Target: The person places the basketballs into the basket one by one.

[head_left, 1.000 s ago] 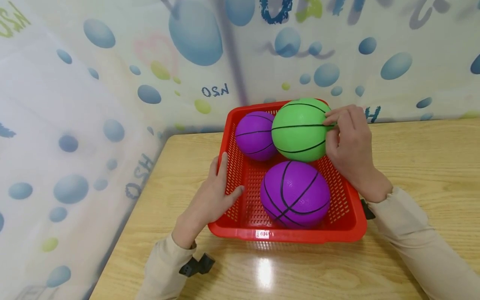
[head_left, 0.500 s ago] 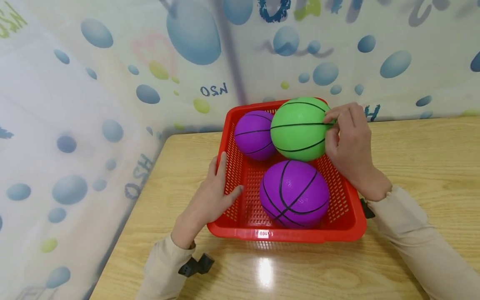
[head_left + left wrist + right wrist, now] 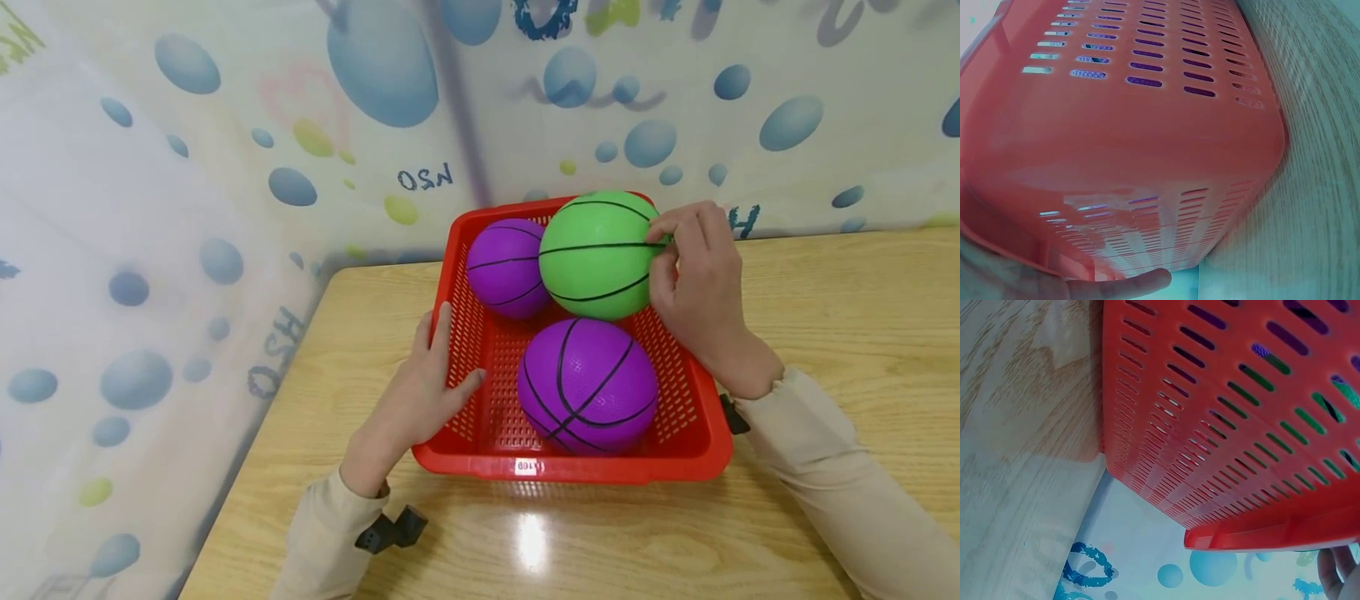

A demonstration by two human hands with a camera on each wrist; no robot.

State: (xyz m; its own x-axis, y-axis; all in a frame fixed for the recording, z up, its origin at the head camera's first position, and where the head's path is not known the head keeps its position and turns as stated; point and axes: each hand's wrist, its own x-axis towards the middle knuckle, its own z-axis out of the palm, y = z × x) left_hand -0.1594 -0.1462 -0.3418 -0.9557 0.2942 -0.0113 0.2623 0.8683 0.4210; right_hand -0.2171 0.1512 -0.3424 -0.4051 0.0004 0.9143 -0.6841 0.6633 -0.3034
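Note:
A red plastic basket (image 3: 517, 468) with slotted walls holds a green basketball (image 3: 596, 262) at its back right. A small purple basketball (image 3: 506, 271) lies at the back left, and a larger purple basketball (image 3: 585, 387) in front. My left hand (image 3: 420, 387) holds the left rim, thumb over the inside and fingers along the outer wall; one finger (image 3: 1122, 286) shows straight in the left wrist view. Above the right rim, my right hand (image 3: 701, 292) has bent fingers and thumb at the green ball's right side. Fingers (image 3: 1330, 572) appear beyond the rim in the right wrist view.
The basket stands on a light wooden table (image 3: 360, 333). A wall covering (image 3: 495, 108) with blue and yellow-green bubbles rises along the table's back and left edges. Black wrist devices (image 3: 392, 531) are worn at both cuffs.
The view shifts very slightly. Both hands, the basket and the basketballs keep their places relative to one another.

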